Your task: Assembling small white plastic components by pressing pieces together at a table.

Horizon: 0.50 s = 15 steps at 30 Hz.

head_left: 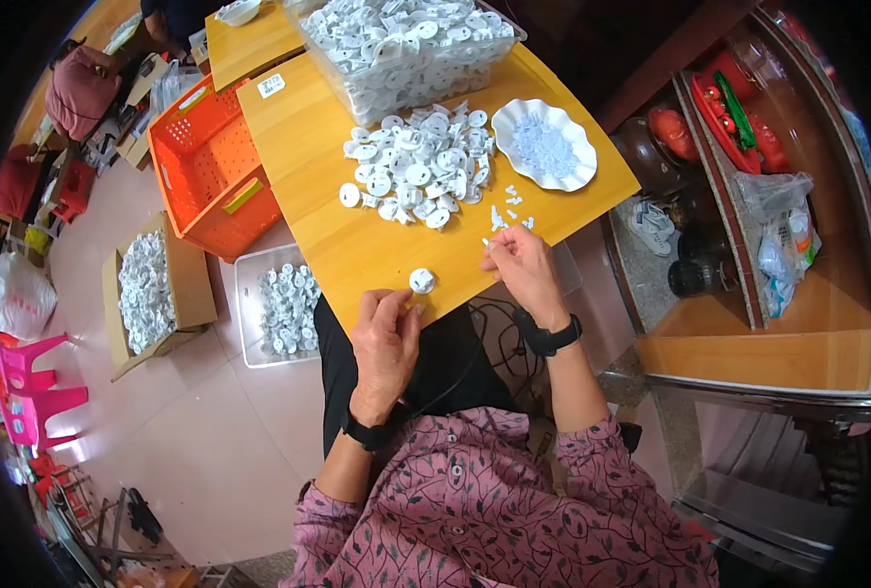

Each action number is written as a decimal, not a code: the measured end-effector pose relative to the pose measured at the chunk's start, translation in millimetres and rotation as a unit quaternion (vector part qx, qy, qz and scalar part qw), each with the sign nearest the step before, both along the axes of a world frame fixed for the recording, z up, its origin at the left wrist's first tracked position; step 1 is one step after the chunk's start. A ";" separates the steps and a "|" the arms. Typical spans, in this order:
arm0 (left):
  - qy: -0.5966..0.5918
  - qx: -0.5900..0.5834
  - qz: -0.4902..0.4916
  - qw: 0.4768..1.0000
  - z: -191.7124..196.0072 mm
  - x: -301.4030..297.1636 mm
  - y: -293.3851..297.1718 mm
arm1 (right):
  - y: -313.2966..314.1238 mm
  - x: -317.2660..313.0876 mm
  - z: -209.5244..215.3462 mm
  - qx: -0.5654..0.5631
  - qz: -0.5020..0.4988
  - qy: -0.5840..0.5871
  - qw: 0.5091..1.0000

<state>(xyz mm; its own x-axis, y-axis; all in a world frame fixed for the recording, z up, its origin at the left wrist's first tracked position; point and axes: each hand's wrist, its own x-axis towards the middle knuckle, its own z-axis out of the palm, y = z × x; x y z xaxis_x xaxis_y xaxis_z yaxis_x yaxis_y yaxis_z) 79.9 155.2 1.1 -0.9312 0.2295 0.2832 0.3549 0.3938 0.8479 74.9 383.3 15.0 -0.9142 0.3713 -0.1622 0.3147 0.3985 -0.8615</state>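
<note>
On the yellow wooden table, one white round plastic part [422, 281] lies near the front edge. Close beside it is my left hand [385, 338], its fingers curled in toward the thumb; whether anything is between them is hidden. My right hand [526, 269] pinches with thumb and forefinger at the near end of some scattered small white pieces [498, 220]; what the fingertips hold is too small to make out. Farther back lies a heap of similar white round parts [421, 162]. A white wavy-rimmed dish [584, 169] of small translucent pieces [543, 145] stands to its right.
A clear plastic bin [357, 90] full of white parts stands at the table's back. Left of the table are an orange crate [186, 132], a cardboard box [195, 279] and a clear tub [249, 318] of parts. Shelves [725, 196] stand at right. A person [83, 90] is far left.
</note>
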 end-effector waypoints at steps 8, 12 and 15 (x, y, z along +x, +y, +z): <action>0.021 -0.071 -0.005 0.997 3.9 -15.5 13.3 | -11.7 8.8 -15.3 -0.120 -0.074 0.146 0.979; 0.072 -0.105 -0.006 0.992 -0.1 -20.7 17.0 | -13.6 27.4 -10.8 -0.130 -0.085 0.138 0.978; 0.069 -0.127 -0.007 0.989 -0.9 -21.2 18.3 | -17.6 38.8 -6.3 -0.124 -0.073 0.116 0.983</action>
